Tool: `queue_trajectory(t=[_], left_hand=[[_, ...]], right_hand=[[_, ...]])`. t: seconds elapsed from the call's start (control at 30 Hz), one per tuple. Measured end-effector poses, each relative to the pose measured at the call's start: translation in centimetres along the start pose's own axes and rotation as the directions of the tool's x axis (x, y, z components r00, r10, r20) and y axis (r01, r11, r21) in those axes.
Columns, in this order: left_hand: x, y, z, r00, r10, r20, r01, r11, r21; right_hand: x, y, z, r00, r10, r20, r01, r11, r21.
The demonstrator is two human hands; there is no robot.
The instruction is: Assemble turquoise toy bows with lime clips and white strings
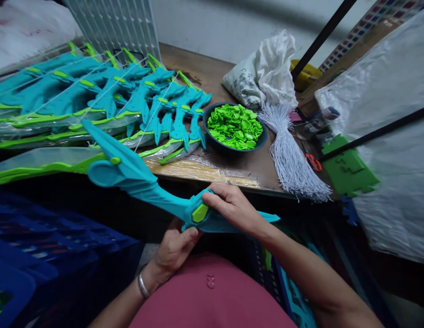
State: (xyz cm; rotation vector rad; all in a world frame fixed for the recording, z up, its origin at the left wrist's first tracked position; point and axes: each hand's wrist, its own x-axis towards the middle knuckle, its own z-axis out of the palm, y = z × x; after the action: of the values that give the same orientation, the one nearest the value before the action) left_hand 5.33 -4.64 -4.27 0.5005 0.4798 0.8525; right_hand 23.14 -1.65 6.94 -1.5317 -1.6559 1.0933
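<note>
A teal plastic toy bow (167, 197) with a lime-green hexagonal piece on it lies across both my hands, in front of my body. My left hand (178, 248) supports it from below, thumb against its lower edge. From the right, my right hand (232, 205) wraps over the bow, its thumb close to the green hexagon. A translucent limb with a lime-green edge runs off to the left. Beyond the bow, a dark bowl (236, 146) on the table holds many small lime-green plastic pieces (234, 125).
Several similar toy bows (130, 91) lie in a row on the table (198, 173). Right of the bowl are a bundle of white strings (287, 155), a white sack (260, 73), orange-handled scissors (313, 162) and a green foam piece (349, 166). Blue crates (61, 246) stand at lower left.
</note>
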Motion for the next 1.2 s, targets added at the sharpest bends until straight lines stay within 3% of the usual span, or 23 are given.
queue_trajectory(t=[0.13,0.27,0.4,0.47,0.5,0.57,0.63,0.67,0.73,0.8,0.83,0.9,0.93,1.0,1.07,1.2], left_hand=[[0.6,0.0,0.3,1.0,0.02,0.007,-0.02,0.999,-0.031],[1.1,0.0,0.4,0.999,0.039,0.02,-0.038,0.998,-0.051],[1.2,0.5,0.8,1.0,0.006,0.016,-0.005,0.997,-0.079],[1.0,0.9,0.7,0.996,-0.013,0.086,0.024,0.993,-0.118],[0.9,1.0,0.5,0.991,-0.034,0.128,0.053,0.987,-0.149],[0.8,1.4,-0.3,0.977,-0.089,0.191,0.129,0.97,-0.208],[1.1,1.8,-1.2,0.968,-0.146,0.203,0.194,0.951,-0.241],[1.3,2.0,-1.7,0.968,-0.168,0.184,0.21,0.948,-0.237],[1.8,2.3,-2.3,0.974,-0.2,0.106,0.219,0.953,-0.21],[2.1,2.4,-2.8,0.97,-0.241,-0.012,0.237,0.96,-0.151],[2.1,2.4,-3.0,0.963,-0.259,-0.076,0.25,0.961,-0.118],[1.9,2.1,-3.6,0.94,-0.284,-0.189,0.277,0.959,-0.061],[1.7,1.9,-3.9,0.927,-0.288,-0.239,0.287,0.957,-0.037],[1.0,1.5,-4.4,0.909,-0.272,-0.317,0.284,0.959,-0.009],[0.4,1.4,-4.6,0.9,-0.274,-0.338,0.291,0.957,0.0],[-0.2,2.0,-3.5,0.933,-0.207,-0.293,0.231,0.972,0.049]], right_hand=[[0.3,1.0,0.2,0.998,0.056,0.026,-0.058,0.995,0.081],[0.3,1.0,0.1,1.0,0.025,0.01,-0.026,0.992,0.122],[0.0,0.2,0.1,0.986,-0.116,-0.12,0.107,0.991,-0.082],[-0.5,-0.1,0.7,0.928,-0.31,-0.206,0.237,0.919,-0.316],[-0.8,0.0,1.2,0.873,-0.432,-0.225,0.299,0.84,-0.454],[-1.5,0.3,2.5,0.757,-0.636,-0.151,0.391,0.625,-0.676],[-2.2,0.9,3.4,0.679,-0.734,0.011,0.5,0.451,-0.74],[-2.5,1.3,3.5,0.66,-0.747,0.078,0.559,0.419,-0.715],[-3.1,2.1,2.4,0.669,-0.737,0.097,0.618,0.48,-0.622],[-3.3,3.4,-0.7,0.739,-0.667,-0.096,0.509,0.647,-0.568],[-3.3,4.4,-2.8,0.776,-0.58,-0.248,0.378,0.743,-0.552],[-3.0,7.1,-7.6,0.775,-0.334,-0.536,-0.002,0.847,-0.531],[-2.9,8.7,-9.9,0.763,-0.196,-0.616,-0.217,0.82,-0.53],[-2.7,12.2,-13.7,0.743,0.055,-0.667,-0.558,0.602,-0.571],[-2.8,15.4,-15.9,0.705,0.192,-0.683,-0.686,0.432,-0.586],[-3.5,18.9,-16.5,0.638,0.274,-0.719,-0.768,0.297,-0.568]])
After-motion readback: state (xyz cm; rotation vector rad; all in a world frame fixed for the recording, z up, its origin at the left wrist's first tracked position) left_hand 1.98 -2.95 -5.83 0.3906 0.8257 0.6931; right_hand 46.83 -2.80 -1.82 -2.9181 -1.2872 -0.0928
